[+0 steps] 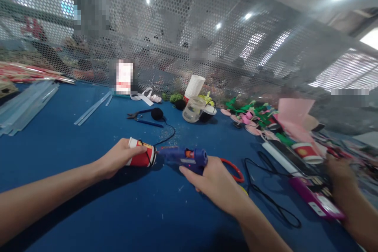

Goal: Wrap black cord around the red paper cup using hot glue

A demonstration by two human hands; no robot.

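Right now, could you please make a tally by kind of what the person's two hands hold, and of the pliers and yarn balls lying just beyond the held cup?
Paper cup, in the left hand: 1
Glue gun, in the right hand: 1
Pliers: 1
Black yarn ball: 1
Total: 4

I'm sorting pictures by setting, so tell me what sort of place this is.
Likely a craft workshop: the right hand points a blue glue gun at a paper cup held in the left hand, and a ball of black yarn lies beyond them on the blue table.
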